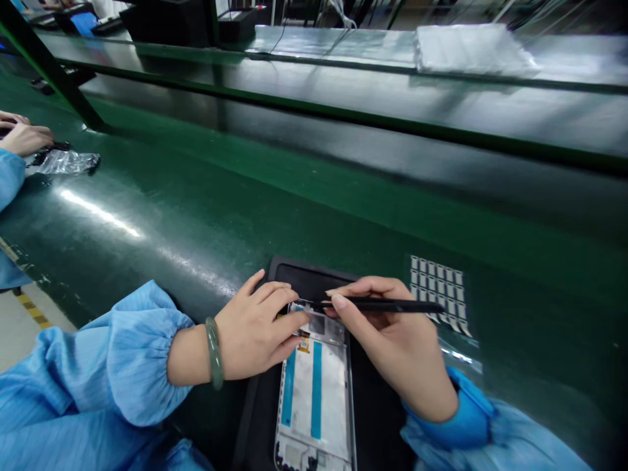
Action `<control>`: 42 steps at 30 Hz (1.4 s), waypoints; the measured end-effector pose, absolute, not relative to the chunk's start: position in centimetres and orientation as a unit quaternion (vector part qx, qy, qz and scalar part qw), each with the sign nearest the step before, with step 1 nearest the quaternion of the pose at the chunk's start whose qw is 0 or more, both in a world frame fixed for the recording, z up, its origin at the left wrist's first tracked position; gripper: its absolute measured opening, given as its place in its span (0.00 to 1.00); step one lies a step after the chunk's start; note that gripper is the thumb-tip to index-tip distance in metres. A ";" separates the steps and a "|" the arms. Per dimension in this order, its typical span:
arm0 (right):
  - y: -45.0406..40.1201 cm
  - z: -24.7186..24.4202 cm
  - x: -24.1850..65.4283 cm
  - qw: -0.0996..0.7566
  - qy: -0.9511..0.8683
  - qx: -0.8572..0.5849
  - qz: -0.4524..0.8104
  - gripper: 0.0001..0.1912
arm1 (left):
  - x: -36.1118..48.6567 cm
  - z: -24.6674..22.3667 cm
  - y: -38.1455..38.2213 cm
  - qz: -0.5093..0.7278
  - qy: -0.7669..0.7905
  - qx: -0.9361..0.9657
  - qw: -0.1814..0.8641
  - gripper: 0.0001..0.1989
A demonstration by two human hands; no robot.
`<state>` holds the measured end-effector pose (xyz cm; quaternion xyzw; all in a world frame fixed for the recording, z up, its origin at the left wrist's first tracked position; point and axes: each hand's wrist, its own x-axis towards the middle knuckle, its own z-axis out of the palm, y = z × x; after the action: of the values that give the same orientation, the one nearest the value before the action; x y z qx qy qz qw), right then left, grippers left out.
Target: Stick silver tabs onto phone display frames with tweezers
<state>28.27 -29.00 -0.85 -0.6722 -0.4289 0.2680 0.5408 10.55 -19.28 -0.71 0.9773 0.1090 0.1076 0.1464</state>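
Note:
An opened phone frame (pixel 337 386) lies lengthwise on a black tray (pixel 377 418). Two blue strips (pixel 316 392) run along its pale metal back. My left hand (pixel 260 324) rests over the phone's upper left corner, its fingers spread and fingertips touching the frame. In my right hand (pixel 387 327), thumb and fingers pinch black tweezers (pixel 392 305). Their tip points left at the phone's top edge; what lies at the tip is too small to make out. A sheet of small pale stickers (pixel 439 288) lies just beyond my right hand.
Green matting covers the bench (pixel 196 196). At the far left, another person's hand (pixel 24 137) is beside a clear plastic bag (pixel 71 162). A raised shelf (pixel 343 91) runs along the back, with a white plastic-wrapped pack (pixel 471 49) on it. A green post (pixel 53 72) slants at upper left.

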 end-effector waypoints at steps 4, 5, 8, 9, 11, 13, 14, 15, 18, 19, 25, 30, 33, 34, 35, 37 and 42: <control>-28.9 -0.8 28.2 0.536 -0.439 -0.669 0.270 0.11 | 10.5 -0.7 -19.3 0.111 0.109 0.977 0.147 0.14; -28.9 -0.7 28.2 0.533 -0.439 -0.672 0.267 0.11 | 10.6 -0.7 -19.3 0.111 0.109 0.977 0.148 0.14; -28.9 -0.6 28.2 0.526 -0.441 -0.679 0.259 0.11 | 10.6 -0.7 -19.3 0.116 0.110 0.976 0.148 0.14; -28.9 -0.6 28.2 0.524 -0.447 -0.680 0.254 0.10 | 10.6 -0.7 -19.3 0.115 0.110 0.976 0.148 0.14; -29.0 -0.7 28.2 0.518 -0.461 -0.680 0.239 0.09 | 10.6 -0.7 -19.3 0.114 0.110 0.976 0.150 0.14; -29.1 -0.9 28.3 0.509 -0.473 -0.684 0.221 0.08 | 10.6 -0.6 -19.3 0.111 0.110 0.976 0.150 0.14; -29.1 -0.9 28.4 0.505 -0.477 -0.688 0.211 0.08 | 10.6 -0.6 -19.3 0.110 0.110 0.976 0.150 0.14; -29.2 -1.0 28.4 0.500 -0.480 -0.692 0.201 0.07 | 10.6 -0.6 -19.3 0.110 0.110 0.977 0.149 0.14; -29.3 -1.1 28.5 0.490 -0.493 -0.698 0.172 0.07 | 10.5 -0.6 -19.3 0.110 0.110 0.977 0.147 0.14; -29.4 -1.1 28.5 0.488 -0.498 -0.698 0.164 0.07 | 10.5 -0.6 -19.3 0.110 0.109 0.977 0.147 0.14; -29.3 -1.1 28.4 0.480 -0.522 -0.689 0.148 0.04 | 10.6 -0.5 -19.3 0.107 0.109 0.977 0.149 0.14; -29.3 -1.2 28.4 0.478 -0.527 -0.687 0.147 0.04 | 10.6 -0.6 -19.3 0.110 0.111 0.977 0.145 0.14; -29.4 -1.3 28.4 0.474 -0.527 -0.689 0.153 0.04 | 10.6 -0.6 -19.3 0.110 0.108 0.977 0.144 0.14; -29.4 -1.4 28.4 0.472 -0.527 -0.690 0.155 0.04 | 10.6 -0.6 -19.3 0.110 0.108 0.978 0.143 0.14; -29.4 -1.4 28.4 0.469 -0.526 -0.691 0.158 0.05 | 10.6 -0.6 -19.3 0.109 0.108 0.978 0.143 0.14; -29.4 -1.5 28.4 0.471 -0.524 -0.691 0.163 0.04 | 10.6 -0.6 -19.3 0.107 0.108 0.978 0.143 0.14; -29.8 -1.4 28.1 0.475 -0.552 -0.664 0.171 0.03 | 10.6 -0.7 -19.2 0.107 0.108 0.978 0.146 0.17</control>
<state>28.15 -29.75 -1.39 -0.6636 -0.5520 0.1710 0.4750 10.60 -19.22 -0.69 0.9775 0.1080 0.1069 0.1463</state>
